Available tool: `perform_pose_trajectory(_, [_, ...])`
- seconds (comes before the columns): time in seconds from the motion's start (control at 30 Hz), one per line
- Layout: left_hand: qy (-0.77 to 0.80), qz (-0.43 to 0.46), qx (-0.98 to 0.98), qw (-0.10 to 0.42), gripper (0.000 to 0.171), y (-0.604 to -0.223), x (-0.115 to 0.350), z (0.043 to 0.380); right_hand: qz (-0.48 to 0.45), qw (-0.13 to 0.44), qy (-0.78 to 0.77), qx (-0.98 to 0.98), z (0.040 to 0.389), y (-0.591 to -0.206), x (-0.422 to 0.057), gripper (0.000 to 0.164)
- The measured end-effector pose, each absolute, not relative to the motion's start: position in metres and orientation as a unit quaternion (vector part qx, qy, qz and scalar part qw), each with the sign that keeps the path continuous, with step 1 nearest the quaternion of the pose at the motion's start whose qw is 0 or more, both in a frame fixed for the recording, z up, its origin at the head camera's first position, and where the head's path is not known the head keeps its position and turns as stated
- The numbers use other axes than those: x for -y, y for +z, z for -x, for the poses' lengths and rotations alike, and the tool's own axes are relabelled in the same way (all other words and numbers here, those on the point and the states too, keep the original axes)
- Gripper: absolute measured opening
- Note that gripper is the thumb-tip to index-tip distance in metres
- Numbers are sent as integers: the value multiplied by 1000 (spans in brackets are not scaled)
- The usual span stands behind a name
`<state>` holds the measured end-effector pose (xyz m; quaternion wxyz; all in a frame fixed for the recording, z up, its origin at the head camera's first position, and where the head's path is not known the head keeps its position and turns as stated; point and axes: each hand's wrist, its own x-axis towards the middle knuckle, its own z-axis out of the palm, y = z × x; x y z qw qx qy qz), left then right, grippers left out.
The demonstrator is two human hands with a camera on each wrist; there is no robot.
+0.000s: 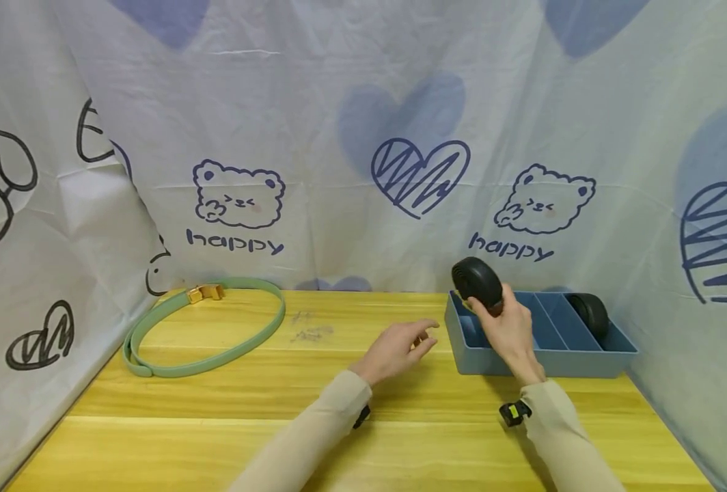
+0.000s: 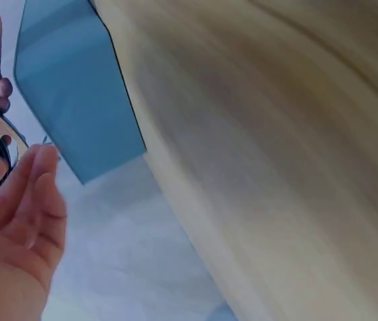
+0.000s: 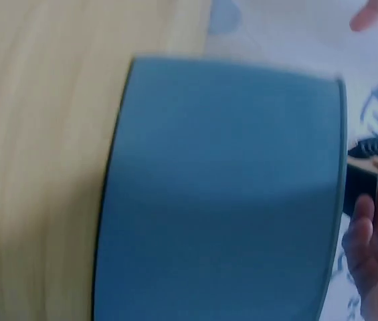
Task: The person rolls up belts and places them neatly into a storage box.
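Observation:
My right hand (image 1: 512,335) holds a rolled-up black belt (image 1: 477,281) between thumb and fingers, raised over the left end of a blue-grey divided box (image 1: 536,364). In the right wrist view, a bit of shiny buckle (image 3: 374,162) shows by the fingers, and the box wall hides part of the view. My left hand (image 1: 397,350) hovers left of the box with relaxed fingers and nothing in them. In the left wrist view its fingers overlap the coil's edge. Another black roll (image 1: 590,314), like a coiled belt, sits in the box's right compartment.
A light green belt (image 1: 216,361) with a gold buckle (image 1: 206,293) lies in a wide loop on the left of the wooden table (image 1: 216,437). A printed white cloth (image 1: 333,225) hangs behind the table and along both sides.

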<state>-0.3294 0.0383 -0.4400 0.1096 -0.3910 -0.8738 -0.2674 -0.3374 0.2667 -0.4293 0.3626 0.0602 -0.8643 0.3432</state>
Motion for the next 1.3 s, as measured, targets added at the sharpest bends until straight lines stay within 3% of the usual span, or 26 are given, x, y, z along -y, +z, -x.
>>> perform_pose_trajectory(0.2, [-154,419,888,116,44,-444,-65,323,65,398,345,848,339,-426,-305,48])
perform_pose_trajectory(0.43, [-135,418,895,70,46,-449,-83,317,154,361,317,863,333,-430,-346,55])
perform_pose_trajectory(0.63, [-163,424,886,92,31,-450,-91,321,215,340,287,869,325,-431,-374,59])
perform_pose_trajectory(1.03, [-183,388,899,87,22,-448,-109,323,200,306,244,898,323,-441,-398,61])
perform_pose_trajectory(1.3, [-203,371,902,83,21,-448,-109,323,200,184,187,944,333,-442,-396,66])
